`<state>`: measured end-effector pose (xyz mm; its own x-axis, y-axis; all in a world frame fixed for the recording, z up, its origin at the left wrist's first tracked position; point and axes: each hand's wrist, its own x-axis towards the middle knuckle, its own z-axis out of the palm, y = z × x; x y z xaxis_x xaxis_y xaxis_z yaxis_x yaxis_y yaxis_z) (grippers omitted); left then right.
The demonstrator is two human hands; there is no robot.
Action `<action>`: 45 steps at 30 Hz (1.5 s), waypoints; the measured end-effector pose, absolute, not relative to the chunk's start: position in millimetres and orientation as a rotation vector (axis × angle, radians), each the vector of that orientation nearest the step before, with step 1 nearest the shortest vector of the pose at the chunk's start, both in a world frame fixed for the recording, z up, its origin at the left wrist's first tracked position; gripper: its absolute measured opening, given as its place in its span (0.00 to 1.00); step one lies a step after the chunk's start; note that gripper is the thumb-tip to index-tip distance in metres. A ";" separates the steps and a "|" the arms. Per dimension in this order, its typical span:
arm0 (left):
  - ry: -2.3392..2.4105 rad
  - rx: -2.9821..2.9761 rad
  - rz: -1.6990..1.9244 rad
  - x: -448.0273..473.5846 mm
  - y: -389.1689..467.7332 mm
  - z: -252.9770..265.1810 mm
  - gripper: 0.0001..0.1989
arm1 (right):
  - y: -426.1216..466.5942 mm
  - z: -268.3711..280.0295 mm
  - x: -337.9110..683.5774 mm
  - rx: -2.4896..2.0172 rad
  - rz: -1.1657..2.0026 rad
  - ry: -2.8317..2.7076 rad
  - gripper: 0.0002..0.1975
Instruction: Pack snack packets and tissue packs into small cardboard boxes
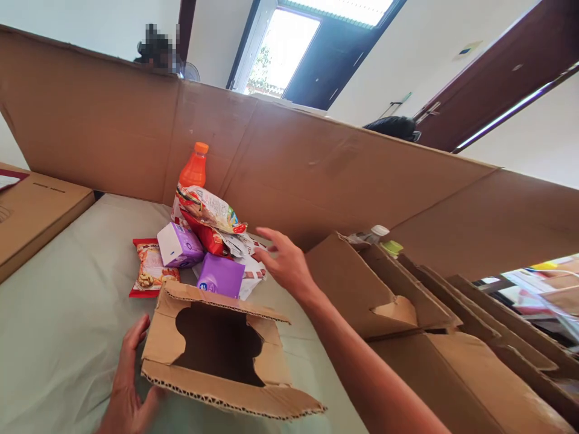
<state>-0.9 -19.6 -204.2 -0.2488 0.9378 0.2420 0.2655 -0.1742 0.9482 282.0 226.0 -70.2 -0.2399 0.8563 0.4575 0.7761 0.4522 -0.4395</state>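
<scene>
An open cardboard box (217, 383) stands in front of me, its flaps spread and its dark inside showing. My left hand (131, 380) is at the box's left side, fingers apart; whether it touches the cardboard I cannot tell. Beyond the box, my right hand (287, 259) reaches out with spread fingers, holding nothing, beside a pile of groceries. In the pile are a purple pack (221, 276), a purple and white box (180, 246), a red snack packet (155, 268), a white and red food bag (210, 208) and an orange-capped bottle (193, 169).
A tall cardboard wall (316, 157) runs behind the pile. Several cardboard boxes (407, 361) stand at the right, with a white-capped container (379, 232) behind them. At the left lies a flat brown carton (40, 211). A person's head (157, 49) shows above the wall.
</scene>
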 end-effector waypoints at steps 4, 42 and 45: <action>1.534 1.293 1.501 4.4 -21.4 -203.6 0.44 | 287.5 -67.4 220.4 -1.385 -0.189 -2.391 0.33; 1.130 2.547 0.467 -0.8 32.1 9.6 0.20 | 19.6 -84.4 422.7 -1.745 0.266 -1.614 0.19; 1.067 2.610 0.343 5.2 40.4 6.2 0.18 | 3.4 -42.4 379.1 -1.417 0.368 -1.868 0.17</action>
